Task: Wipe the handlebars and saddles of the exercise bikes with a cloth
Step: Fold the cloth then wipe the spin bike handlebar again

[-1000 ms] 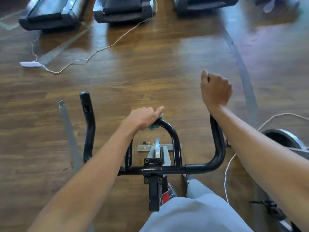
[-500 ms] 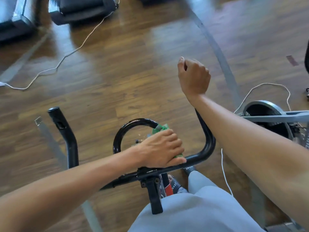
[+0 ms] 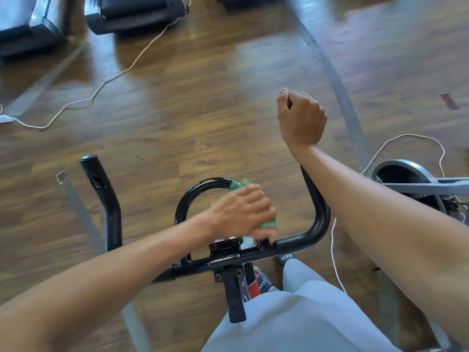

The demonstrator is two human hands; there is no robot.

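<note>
The black handlebars [image 3: 318,219] of an exercise bike fill the lower middle of the head view. My left hand [image 3: 241,212] grips a green cloth [image 3: 267,224] wrapped round the right side of the inner loop bar [image 3: 193,194], just above the centre clamp. My right hand [image 3: 300,118] is curled round the far end of the right handlebar horn, which the hand and forearm hide. The left horn [image 3: 106,196] stands free. No saddle is in view.
Dark treadmills [image 3: 134,13] stand at the top left on the wooden floor. A white cable [image 3: 121,72] runs across the floor. Another bike's flywheel [image 3: 406,179] and frame sit at the right, with a white cord [image 3: 335,252] hanging beside the handlebar.
My left hand slid with the cloth from the top of the loop down its right side toward the clamp. My right hand stayed on the right horn. The camera shifted.
</note>
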